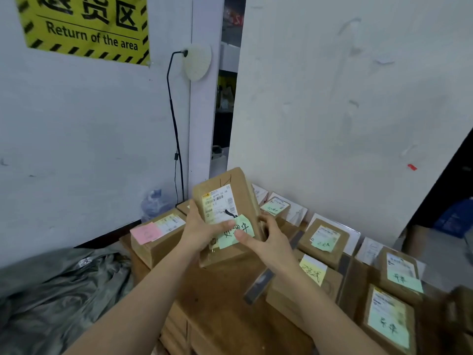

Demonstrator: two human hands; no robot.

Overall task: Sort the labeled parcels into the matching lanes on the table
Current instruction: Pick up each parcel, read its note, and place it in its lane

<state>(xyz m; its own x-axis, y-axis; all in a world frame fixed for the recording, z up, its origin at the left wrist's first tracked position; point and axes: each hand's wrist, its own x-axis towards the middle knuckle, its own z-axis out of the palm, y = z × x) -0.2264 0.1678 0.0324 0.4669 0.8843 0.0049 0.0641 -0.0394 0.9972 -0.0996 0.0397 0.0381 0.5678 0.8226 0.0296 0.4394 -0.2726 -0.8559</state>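
Observation:
I hold a brown cardboard parcel [238,196] tilted up in front of me, above the table. It bears a white shipping label and a green sticky note [236,233] with handwriting. My left hand [202,230] grips its left edge, thumb across the label. My right hand [268,238] grips its right edge, thumb pressing on the green note. Other parcels lie on the wooden table [220,303]: one with a pink note [147,233] at the left, one with a yellow note [312,271] and several with green notes [323,239] at the right.
White walls close in behind and to the right. A yellow sign [84,26] hangs at the upper left, a black cable [175,129] runs down the wall. Grey plastic sacks [56,290] lie at the lower left. Dark tape strips [258,288] divide the table.

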